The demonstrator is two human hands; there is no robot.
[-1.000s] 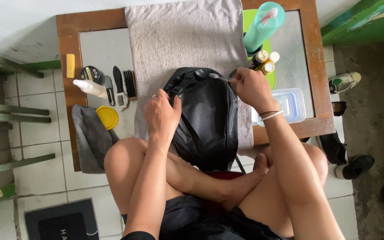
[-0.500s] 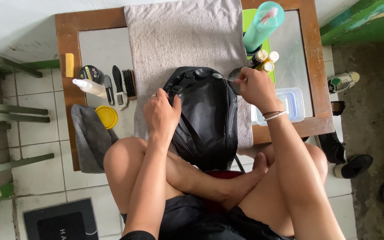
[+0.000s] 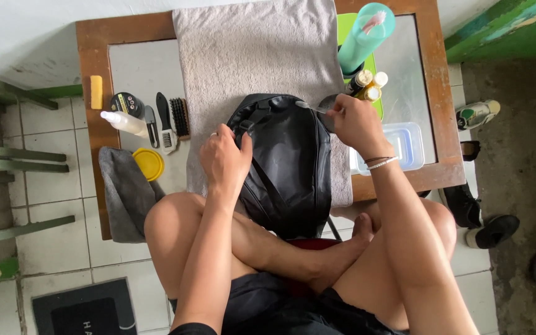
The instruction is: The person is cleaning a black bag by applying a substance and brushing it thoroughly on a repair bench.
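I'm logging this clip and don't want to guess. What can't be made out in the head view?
- Thin tool in the right hand: too small to tell its kind; the fingers cover its handle.
- Clear tub: the right wrist covers its near side; contents unclear.
- Small bottles: the tall teal bottle partly covers them.
- Black backpack: the left hand covers its left side, the legs its lower end.

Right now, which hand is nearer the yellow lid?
Left. The left hand grips the black backpack a short way right of the yellow lid; the right hand is beyond the backpack, holding a small tool.
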